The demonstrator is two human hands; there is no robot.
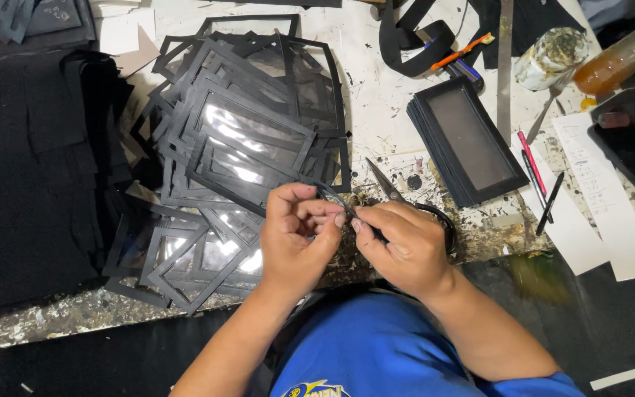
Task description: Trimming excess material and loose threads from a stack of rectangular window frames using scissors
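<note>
Paint-spattered worktop (398,103) | your left hand (299,235) and right hand (406,246) meet at its front edge, fingers pinched shut on a thin black strip (332,197) | frame pile (251,140) just left | scissors (385,180) touching right hand

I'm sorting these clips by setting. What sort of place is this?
Probably a small craft or assembly workshop. A paint-spattered worktable carries a loose heap of black window frames and a neat stack of finished ones. Scissors lie by the right hand; the left hand pinches a thin black strip.
</note>
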